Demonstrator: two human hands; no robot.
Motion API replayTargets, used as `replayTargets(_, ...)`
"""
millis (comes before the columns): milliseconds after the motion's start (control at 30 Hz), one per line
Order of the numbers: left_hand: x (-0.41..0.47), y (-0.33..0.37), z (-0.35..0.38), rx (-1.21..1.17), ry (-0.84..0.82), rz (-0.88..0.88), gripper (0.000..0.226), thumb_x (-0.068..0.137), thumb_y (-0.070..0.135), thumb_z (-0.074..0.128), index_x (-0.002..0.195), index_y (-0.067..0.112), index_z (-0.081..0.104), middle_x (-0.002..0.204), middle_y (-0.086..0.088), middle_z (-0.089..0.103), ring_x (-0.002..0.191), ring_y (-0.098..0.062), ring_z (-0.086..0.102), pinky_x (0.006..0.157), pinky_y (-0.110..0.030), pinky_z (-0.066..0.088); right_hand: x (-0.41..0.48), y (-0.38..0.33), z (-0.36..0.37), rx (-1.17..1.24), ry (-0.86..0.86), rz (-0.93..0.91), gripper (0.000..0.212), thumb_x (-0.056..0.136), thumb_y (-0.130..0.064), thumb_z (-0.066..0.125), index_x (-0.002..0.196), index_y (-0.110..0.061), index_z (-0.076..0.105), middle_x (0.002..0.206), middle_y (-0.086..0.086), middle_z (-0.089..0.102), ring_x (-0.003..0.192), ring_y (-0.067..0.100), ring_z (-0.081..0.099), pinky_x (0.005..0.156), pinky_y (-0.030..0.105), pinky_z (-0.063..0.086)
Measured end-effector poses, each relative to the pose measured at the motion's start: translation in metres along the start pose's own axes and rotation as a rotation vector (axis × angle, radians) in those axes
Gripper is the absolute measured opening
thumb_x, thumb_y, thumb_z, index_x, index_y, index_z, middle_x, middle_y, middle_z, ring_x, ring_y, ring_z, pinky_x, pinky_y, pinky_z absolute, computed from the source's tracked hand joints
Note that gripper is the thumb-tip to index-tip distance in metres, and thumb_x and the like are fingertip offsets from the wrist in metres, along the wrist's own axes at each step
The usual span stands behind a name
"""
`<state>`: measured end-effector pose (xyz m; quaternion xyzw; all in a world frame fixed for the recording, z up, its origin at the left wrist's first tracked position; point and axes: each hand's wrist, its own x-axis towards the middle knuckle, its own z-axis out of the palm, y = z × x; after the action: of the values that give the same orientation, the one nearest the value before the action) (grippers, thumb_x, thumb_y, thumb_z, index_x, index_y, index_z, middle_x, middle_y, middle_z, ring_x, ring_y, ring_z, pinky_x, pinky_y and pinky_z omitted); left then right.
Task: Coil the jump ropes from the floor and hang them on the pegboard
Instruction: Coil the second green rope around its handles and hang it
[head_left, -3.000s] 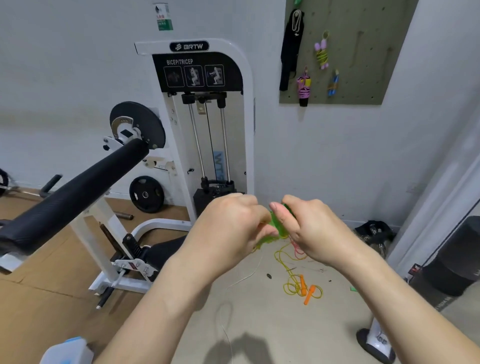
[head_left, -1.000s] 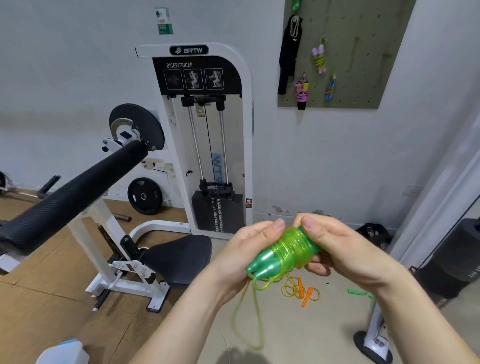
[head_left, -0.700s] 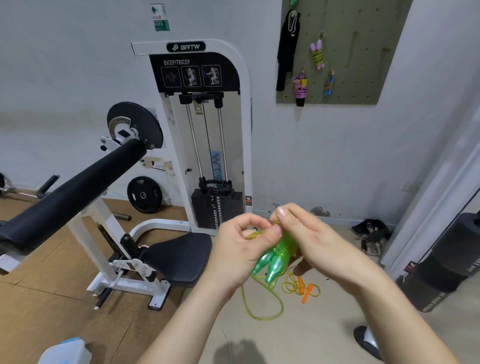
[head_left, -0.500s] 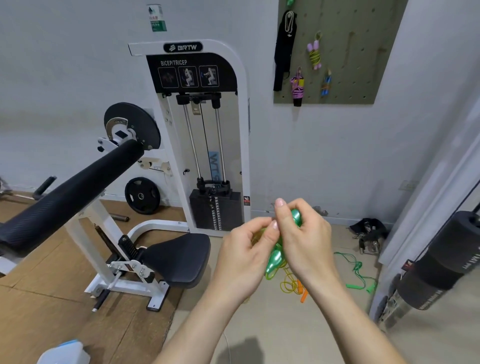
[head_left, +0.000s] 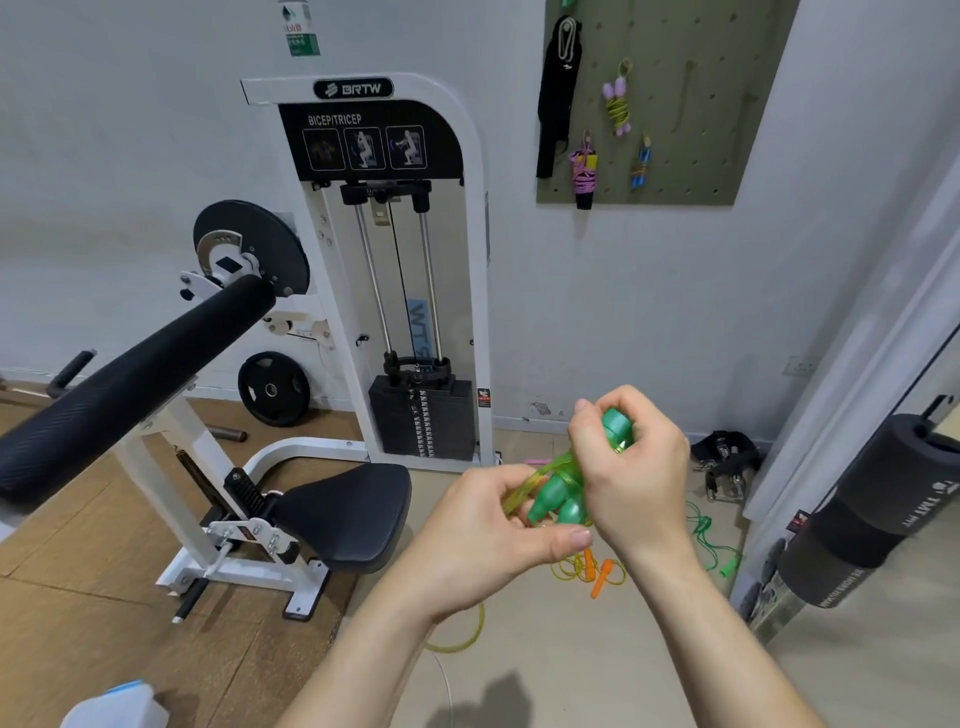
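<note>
Gym floor (head_left: 545, 660) below the pegboard (head_left: 701, 130) (orange-handled rope (head_left: 597, 582) not yet picked up). The right hand (head_left: 639, 483) has rolled over the green jump rope (head_left: 558, 501), gripping its paired handles. The left hand (head_left: 483, 535) pinches the cord; the slack has shortened, so the coil looks nearly finished.

The plastic jump-rope handles (head_left: 553, 501) are translucent green, their cord (head_left: 524, 491) yellow-green. The thin rope (head_left: 569, 569) on the floor (head_left: 545, 675) is yellow with orange handles (head_left: 598, 584); the pegboard (head_left: 727, 130) is olive.

I count three coiled ropes (head_left: 617, 106) (head_left: 583, 171) (head_left: 640, 166) on the pegboard (head_left: 701, 104), two loose ropes (head_left: 592, 569) (head_left: 709, 540) on the floor (head_left: 545, 665), and one held rope (head_left: 558, 493).
</note>
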<state>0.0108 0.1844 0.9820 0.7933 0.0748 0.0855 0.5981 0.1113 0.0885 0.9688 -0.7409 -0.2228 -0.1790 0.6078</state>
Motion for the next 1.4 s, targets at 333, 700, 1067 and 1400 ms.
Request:
replayTargets(333,-0.003,-0.013,0.006,0.835,0.24,0.217,0.034,0.08,0.057,0.054,0.077,0.023,0.053,0.069,-0.001,0.062,0.072,-0.025,0.057,0.058,-0.037,0.038,-0.004,0.007,0.0,-0.187,0.046,-0.037,0.028,0.084,-0.03,0.051,0.06,-0.017,0.043,0.054,-0.004,0.039,0.053,0.014,0.04,0.051,0.034,0.03)
replayTargets(700,0.017,0.012,-0.035,0.153,0.1,0.215,0.019,0.079,0.04,0.073,0.071,0.023,0.076,0.058,0.003,0.063,0.057,-0.005,0.05,0.056,-0.019,0.04,-0.002,-0.005,-0.009,0.312,-0.343,0.223,0.018,0.071,-0.022,0.051,0.055,-0.014,0.046,0.055,-0.001,0.04,0.056,0.015,0.036,0.055,0.032,0.031)
replayTargets(1067,0.024,-0.05,0.04,0.15,0.379,0.157,0.025,0.091,0.017,0.05,0.071,0.027,0.061,0.057,0.011,0.053,0.055,-0.005,0.044,0.054,-0.024,0.037,-0.005,0.002,0.023,0.656,0.326,0.681,0.032,0.094,-0.033,0.053,0.065,-0.02,0.045,0.061,0.01,0.044,0.055,0.024,0.044,0.047,0.029,0.037)
replayTargets(1400,0.002,-0.017,0.031,1.231,0.004,0.131,0.013,0.083,0.011,0.055,0.093,0.018,0.06,0.089,-0.009,0.066,0.083,-0.035,0.062,0.058,-0.036,0.033,-0.024,0.03,0.033,0.108,0.354,0.296,0.034,0.09,-0.05,0.034,0.072,-0.021,0.042,0.075,0.001,0.051,0.078,0.026,0.046,0.073,0.04,0.039)
